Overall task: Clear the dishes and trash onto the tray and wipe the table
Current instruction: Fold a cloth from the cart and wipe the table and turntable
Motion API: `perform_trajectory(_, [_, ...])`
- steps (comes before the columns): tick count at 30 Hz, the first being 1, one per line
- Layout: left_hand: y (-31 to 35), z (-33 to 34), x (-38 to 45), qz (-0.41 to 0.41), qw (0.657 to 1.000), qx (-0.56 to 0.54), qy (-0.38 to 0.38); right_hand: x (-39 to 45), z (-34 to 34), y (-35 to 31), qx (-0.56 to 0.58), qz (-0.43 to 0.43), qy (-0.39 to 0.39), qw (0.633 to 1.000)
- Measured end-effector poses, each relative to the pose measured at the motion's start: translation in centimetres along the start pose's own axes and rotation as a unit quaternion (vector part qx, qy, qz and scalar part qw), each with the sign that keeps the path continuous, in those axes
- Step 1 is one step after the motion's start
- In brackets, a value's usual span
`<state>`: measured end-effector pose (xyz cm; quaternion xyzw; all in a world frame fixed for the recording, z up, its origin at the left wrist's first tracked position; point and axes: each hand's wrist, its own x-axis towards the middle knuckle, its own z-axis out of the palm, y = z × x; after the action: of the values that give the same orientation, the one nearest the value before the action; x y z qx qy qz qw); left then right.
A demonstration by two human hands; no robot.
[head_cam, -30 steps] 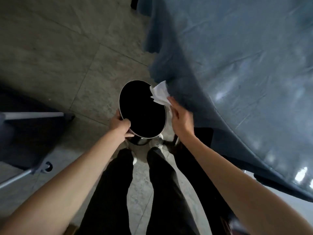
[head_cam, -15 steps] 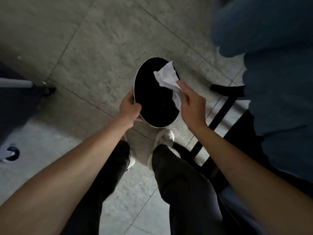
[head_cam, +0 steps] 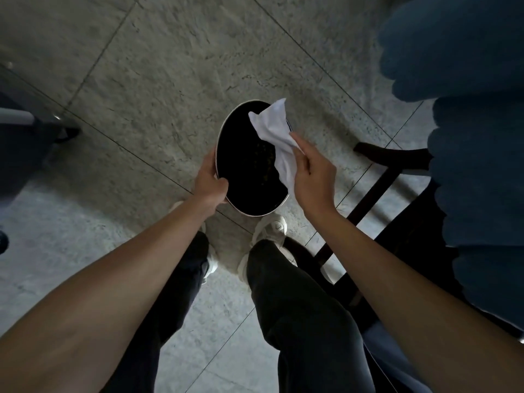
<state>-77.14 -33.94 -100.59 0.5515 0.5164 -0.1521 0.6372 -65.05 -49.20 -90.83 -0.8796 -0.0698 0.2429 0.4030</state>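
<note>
Where the view looks straight down, two bare forearms reach forward from the bottom edge over dark trousers and pale shoes planted on the stone-tiled floor; the left hand has its grip closed on the near-left rim of a black plate with a thin pale edge, thumb lying over the inner face and the fingers hidden beneath; the plate is held in the air above the floor, tilted so that its dark inside faces the camera, with small yellowish specks showing near its middle; the right hand has its grip closed around a crumpled white napkin, the fingers curled over the lower folds; the napkin lies against the right part of the plate's face and its free corner stands up past the far rim; whether the cloth presses hard on the plate or merely rests there cannot be told; to the right, a dark chair frame stands on the floor just beside the right forearm; beyond it, blue cloth hangs down in folds along the right edge, covering the counter; at the far left, dark furniture with a pale metal bar sits well apart from the hands.
</note>
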Motion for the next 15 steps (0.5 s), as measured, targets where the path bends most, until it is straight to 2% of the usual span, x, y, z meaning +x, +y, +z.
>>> perform_trajectory(4, [1.8, -0.7, -1.4, -0.061, 0.993, 0.076, -0.060, -1.4, -1.4, -2.0, -0.007, 0.002, -0.006, 1.000])
perform_trajectory(6, [3.5, -1.4, -4.0, -0.051, 0.986, 0.144, -0.063, -2.7, -2.7, -3.8, -0.003, 0.004, -0.013, 1.000])
perform_trajectory(9, [7.3, -2.9, -9.7, 0.098, 0.967, 0.228, -0.055, -5.2, -4.9, -7.7, 0.007, 0.009, -0.026, 1.000])
perform_trajectory(12, [11.8, -4.2, -16.3, 0.258, 0.928, 0.266, -0.046, -8.0, -7.4, -12.3, -0.001, -0.004, -0.037, 0.999])
perform_trajectory(15, [16.1, -5.9, -22.8, 0.322, 0.910, 0.259, -0.015, -11.2, -10.1, -17.4, -0.014, -0.014, -0.057, 0.998])
